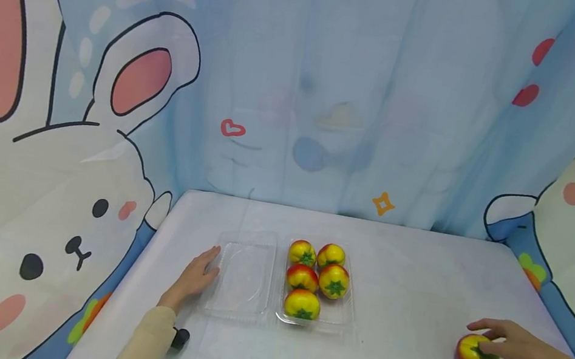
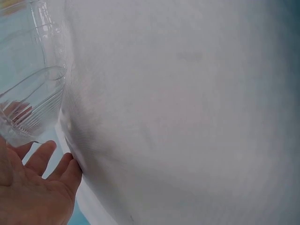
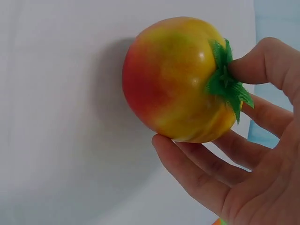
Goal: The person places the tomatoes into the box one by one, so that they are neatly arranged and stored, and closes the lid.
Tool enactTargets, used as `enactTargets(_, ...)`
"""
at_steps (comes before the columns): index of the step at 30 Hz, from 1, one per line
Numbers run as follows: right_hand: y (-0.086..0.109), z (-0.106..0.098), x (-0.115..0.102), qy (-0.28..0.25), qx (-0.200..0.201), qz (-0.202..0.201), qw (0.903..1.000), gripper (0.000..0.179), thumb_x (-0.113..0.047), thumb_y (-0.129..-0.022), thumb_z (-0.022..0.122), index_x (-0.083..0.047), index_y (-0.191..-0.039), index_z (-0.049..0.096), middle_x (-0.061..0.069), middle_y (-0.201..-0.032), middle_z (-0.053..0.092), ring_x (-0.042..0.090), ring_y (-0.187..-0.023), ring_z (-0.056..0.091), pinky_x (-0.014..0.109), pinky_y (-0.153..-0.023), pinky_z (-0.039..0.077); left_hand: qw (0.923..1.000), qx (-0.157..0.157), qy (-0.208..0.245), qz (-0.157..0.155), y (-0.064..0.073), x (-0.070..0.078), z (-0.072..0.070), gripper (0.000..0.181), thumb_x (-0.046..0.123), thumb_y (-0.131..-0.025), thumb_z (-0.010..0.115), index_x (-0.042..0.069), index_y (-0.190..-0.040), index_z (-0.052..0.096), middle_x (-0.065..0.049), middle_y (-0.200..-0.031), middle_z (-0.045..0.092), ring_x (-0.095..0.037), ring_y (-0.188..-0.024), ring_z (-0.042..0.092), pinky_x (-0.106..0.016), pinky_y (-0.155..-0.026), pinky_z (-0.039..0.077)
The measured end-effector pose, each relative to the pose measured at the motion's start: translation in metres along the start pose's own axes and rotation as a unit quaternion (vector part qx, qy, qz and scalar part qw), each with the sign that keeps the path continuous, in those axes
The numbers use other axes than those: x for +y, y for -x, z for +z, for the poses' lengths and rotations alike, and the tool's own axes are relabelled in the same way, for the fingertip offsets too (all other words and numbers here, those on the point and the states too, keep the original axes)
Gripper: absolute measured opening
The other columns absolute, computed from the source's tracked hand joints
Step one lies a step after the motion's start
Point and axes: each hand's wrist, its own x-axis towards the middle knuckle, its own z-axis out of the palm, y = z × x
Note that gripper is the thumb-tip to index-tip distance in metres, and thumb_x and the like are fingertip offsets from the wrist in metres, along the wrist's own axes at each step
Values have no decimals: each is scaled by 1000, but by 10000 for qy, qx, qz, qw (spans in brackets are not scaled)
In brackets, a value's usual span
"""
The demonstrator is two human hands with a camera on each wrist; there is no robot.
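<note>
The right hand (image 1: 520, 347) grips one glossy, round, red-and-yellow fruit (image 3: 168, 84): thumb on its green, star-shaped leaf cap (image 3: 224, 84), remaining fingers bent around the opposite side. This fruit is positioned at the right of the white-covered table (image 1: 406, 356) (whether it bears on the surface cannot be told). The left hand (image 1: 195, 276) has its fingers extended, loosely spread, at the left edge of a clear, rectangular plastic lid (image 1: 243, 277). Just right of the lid sits a clear, rectangular plastic tray (image 1: 338, 317), containing five matching fruits (image 1: 302, 276): three left, two right. Behind hangs a light-blue printed curtain (image 1: 279, 80).
</note>
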Motion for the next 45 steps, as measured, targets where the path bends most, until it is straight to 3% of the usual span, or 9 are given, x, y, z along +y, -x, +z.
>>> enactTargets(13,-22,11,-51,-25,144,-1046,9944,49,-12,-90,66,9,-132,52,28,-117,59,28,-96,59,44,-69,62,9997,47,31,231,1,1,-1,54,8,-97,50,-8,-147,38,-29,-151,36,-47,-139,33,-59,-115,25)
enactTargets(26,-56,33,-139,-266,214,-1764,9837,47,-16,-88,67,1,-131,59,24,-126,59,27,-98,61,39,-74,61,9996,82,92,269,0,-2,-2,56,9,-95,53,-8,-146,39,-29,-150,37,-49,-138,33,-60,-114,26)
enactTargets(31,-69,44,-163,-276,181,-2095,9773,44,-15,-90,66,1,-131,59,22,-126,60,26,-95,63,39,-73,61,9996,69,80,257,1,-2,0,56,10,-96,54,-7,-146,39,-29,-150,37,-49,-138,33,-60,-114,26)
enactTargets(39,-79,67,-178,-417,-53,-2734,9610,42,-13,-91,66,5,-129,60,25,-123,60,28,-94,63,35,-71,61,9996,29,57,292,0,-4,1,56,11,-97,53,-6,-147,38,-29,-151,36,-48,-138,33,-60,-114,26)
enactTargets(43,-81,74,-180,-363,96,-2960,9545,40,-14,-91,67,4,-126,62,25,-123,61,29,-97,61,33,-69,61,9993,61,11,369,-1,-5,1,55,10,-97,53,-7,-147,38,-29,-150,37,-48,-138,33,-60,-114,27)
enactTargets(45,-81,78,-181,-211,218,-3104,9501,39,-15,-90,69,2,-125,63,21,-121,63,30,-99,60,33,-75,59,9993,67,7,358,0,-6,1,55,10,-97,53,-7,-147,38,-29,-150,37,-48,-138,33,-59,-114,27)
